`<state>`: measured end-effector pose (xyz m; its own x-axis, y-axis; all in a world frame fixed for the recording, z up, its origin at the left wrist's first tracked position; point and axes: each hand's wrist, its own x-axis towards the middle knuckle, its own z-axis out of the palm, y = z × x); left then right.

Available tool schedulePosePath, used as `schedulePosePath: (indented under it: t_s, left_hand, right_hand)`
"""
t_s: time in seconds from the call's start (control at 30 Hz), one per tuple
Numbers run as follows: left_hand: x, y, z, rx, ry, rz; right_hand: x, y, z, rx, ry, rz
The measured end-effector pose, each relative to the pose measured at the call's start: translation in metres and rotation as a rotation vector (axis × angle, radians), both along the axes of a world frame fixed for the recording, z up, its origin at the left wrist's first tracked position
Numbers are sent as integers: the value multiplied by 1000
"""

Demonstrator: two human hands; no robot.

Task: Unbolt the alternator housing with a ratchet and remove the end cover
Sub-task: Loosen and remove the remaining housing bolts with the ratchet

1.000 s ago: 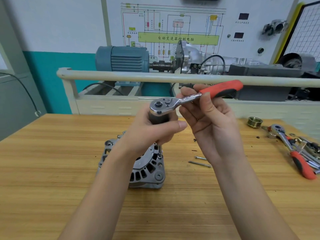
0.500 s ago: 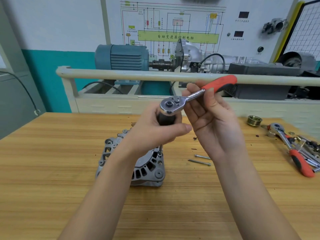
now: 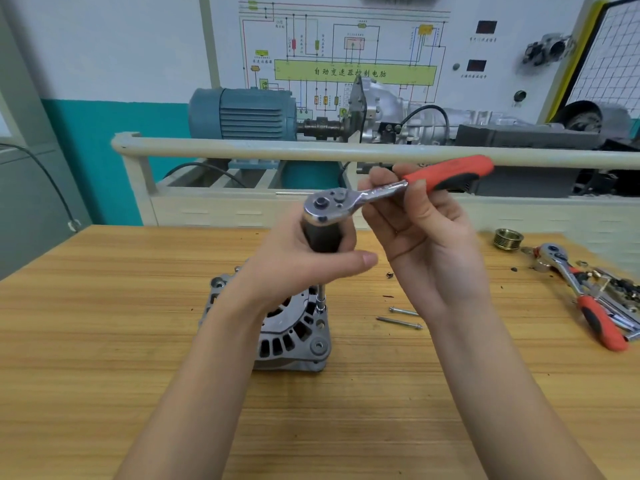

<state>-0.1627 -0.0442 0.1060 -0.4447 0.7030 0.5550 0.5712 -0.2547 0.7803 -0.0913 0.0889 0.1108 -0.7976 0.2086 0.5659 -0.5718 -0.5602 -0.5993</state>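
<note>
The alternator (image 3: 277, 327) is sitting mid-surface while the ratchet (image 3: 381, 195), standing on a long bolt at its 2 o'clock corner, is swinging its red handle back toward 2 o'clock after a stroke. The left hand (image 3: 304, 265) is wrapping the dark extension; the right hand (image 3: 426, 233) is pinching the handle, so the bolt is likely backing out beside two freed bolts (image 3: 401, 317).

The alternator (image 3: 277, 327) stands on the table (image 3: 104, 341), two bolts (image 3: 398, 317) just right, a spare ratchet (image 3: 585, 299) far right.
</note>
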Motion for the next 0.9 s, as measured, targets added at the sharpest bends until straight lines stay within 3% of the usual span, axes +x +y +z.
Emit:
schedulePosePath:
  t_s: [0.13,0.23,0.3,0.53,0.63,0.77,0.9]
  left_hand:
    - [0,6,1,55,-18,86]
    - [0,12,1,183,-160,265]
    - [-1,13,0,216,-198,267]
    - [-2,1,0,44,15,43]
    - [2,5,1,19,14,30]
    - [1,10,1,132,-114,148]
    - [2,12,0,156,-124,206]
  right_hand:
    - [-1,1,-2,-20,-11,-13]
    - [2,-2,-6,184,153,-184]
    - [3,-6,-9,283,227,-268]
    - [-2,0,-2,-17,-17,-23]
    - [-3,4,0,-61,-59,1]
    - [2,4,-2,65,75,-86]
    - [5,4,-3,189,157,-195]
